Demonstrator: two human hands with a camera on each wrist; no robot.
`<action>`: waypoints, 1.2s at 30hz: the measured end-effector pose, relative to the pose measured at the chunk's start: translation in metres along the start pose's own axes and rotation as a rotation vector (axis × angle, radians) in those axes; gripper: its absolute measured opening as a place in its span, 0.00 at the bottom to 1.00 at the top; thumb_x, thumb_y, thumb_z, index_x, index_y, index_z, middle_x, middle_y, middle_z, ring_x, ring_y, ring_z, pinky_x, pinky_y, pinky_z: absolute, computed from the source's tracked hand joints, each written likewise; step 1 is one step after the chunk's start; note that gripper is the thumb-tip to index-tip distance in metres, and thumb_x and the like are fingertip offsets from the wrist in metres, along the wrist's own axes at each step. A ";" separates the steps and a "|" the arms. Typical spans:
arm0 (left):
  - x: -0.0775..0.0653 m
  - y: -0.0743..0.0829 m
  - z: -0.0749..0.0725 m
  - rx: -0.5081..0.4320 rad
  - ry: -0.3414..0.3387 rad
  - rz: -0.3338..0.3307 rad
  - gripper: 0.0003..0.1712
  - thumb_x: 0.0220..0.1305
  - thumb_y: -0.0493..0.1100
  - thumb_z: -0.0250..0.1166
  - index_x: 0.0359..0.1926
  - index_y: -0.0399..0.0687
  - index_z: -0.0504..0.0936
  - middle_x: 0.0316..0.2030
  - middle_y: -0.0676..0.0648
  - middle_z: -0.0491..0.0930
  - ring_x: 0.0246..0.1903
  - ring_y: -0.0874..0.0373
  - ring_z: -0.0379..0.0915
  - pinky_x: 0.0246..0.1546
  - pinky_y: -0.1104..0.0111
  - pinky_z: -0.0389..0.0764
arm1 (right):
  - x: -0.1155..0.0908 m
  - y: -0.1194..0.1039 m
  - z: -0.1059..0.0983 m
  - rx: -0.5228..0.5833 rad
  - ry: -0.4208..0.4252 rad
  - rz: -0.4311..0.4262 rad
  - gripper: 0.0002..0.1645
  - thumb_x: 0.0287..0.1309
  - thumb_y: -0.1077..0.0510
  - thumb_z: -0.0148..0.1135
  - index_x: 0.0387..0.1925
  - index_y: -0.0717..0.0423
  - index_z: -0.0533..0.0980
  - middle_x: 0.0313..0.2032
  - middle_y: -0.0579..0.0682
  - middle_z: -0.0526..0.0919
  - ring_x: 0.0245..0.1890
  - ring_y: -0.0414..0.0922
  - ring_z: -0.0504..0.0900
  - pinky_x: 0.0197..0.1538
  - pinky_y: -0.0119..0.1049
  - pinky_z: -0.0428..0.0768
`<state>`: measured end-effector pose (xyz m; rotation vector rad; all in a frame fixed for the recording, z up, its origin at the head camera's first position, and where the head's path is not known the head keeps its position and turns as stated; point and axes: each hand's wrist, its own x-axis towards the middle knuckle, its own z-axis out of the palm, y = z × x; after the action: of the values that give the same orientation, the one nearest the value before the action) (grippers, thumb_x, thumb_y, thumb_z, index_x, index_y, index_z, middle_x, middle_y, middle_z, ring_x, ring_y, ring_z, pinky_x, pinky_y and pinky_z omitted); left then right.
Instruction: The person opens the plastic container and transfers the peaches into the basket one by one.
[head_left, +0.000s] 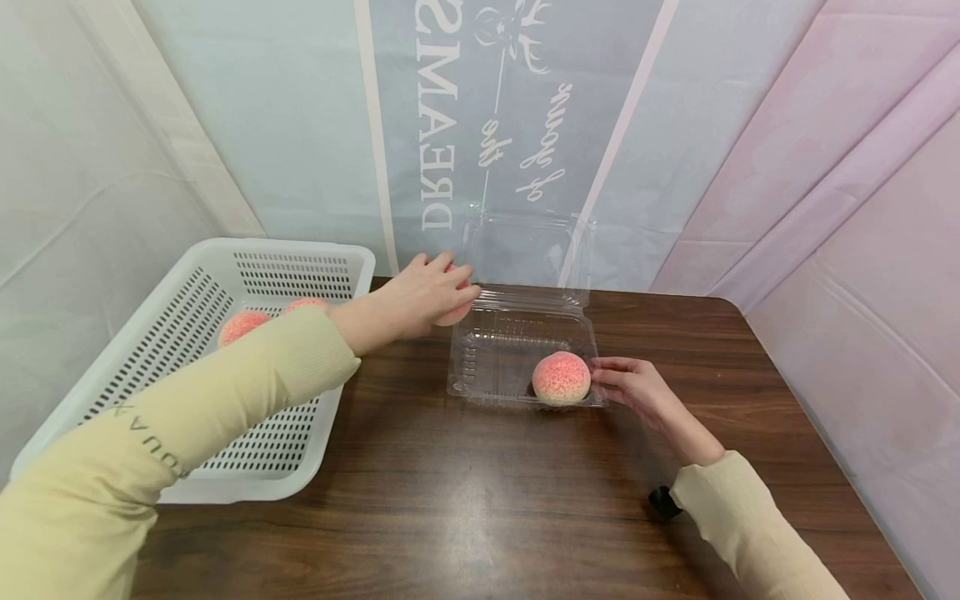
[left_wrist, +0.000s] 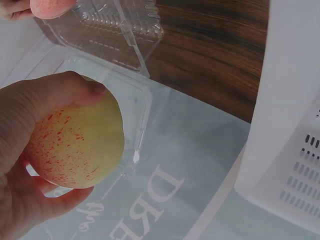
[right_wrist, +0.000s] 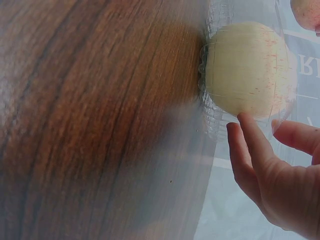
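My left hand (head_left: 420, 300) grips a round peach (left_wrist: 80, 135), pink-speckled and pale yellow. Thumb and fingers curl round this fruit beside the back left part of a hinged clear plastic clamshell box (head_left: 487, 371). The box stands with its lid (head_left: 525, 250) raised against the back wall. Another peach (head_left: 561, 377) sits in its front right corner. My right hand (head_left: 637, 387) is at the box's right side, fingertips (right_wrist: 245, 120) nearly straight against the clear wall near that peach. In the right wrist view, the thumb lies by the rim, apart from the fingers.
A white slatted plastic basket (head_left: 307, 492) stands on the left with peaches (head_left: 243, 327) inside, partly hidden by the left sleeve. The dark wood table (head_left: 465, 500) meets a lettered fabric backdrop (head_left: 300, 125) behind. A small black object (head_left: 663, 503) shows by the right cuff.
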<state>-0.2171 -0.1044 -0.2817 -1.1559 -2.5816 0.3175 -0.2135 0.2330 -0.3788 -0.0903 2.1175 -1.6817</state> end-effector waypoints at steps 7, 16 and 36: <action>-0.004 0.000 0.000 0.006 0.028 0.010 0.18 0.55 0.36 0.59 0.49 0.47 0.72 0.45 0.43 0.71 0.43 0.43 0.65 0.32 0.55 0.70 | -0.001 -0.001 0.000 -0.006 0.009 0.012 0.31 0.62 0.63 0.50 0.61 0.78 0.55 0.62 0.72 0.56 0.39 0.29 0.77 0.44 0.26 0.76; -0.009 -0.001 0.000 0.029 0.060 0.007 0.14 0.62 0.42 0.53 0.49 0.48 0.73 0.42 0.44 0.72 0.41 0.43 0.66 0.31 0.56 0.71 | -0.002 -0.002 0.001 -0.011 0.004 0.019 0.30 0.63 0.63 0.50 0.61 0.77 0.55 0.62 0.72 0.56 0.39 0.29 0.77 0.45 0.27 0.76; -0.026 -0.003 -0.001 0.015 0.188 0.018 0.06 0.58 0.40 0.57 0.38 0.47 0.73 0.34 0.45 0.71 0.34 0.45 0.65 0.25 0.58 0.68 | -0.002 -0.004 0.001 -0.029 0.012 0.022 0.31 0.62 0.62 0.51 0.61 0.77 0.56 0.61 0.72 0.58 0.39 0.30 0.77 0.44 0.27 0.76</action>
<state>-0.2024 -0.1255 -0.2842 -1.1468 -2.4038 0.2203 -0.2123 0.2319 -0.3751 -0.0655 2.1438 -1.6437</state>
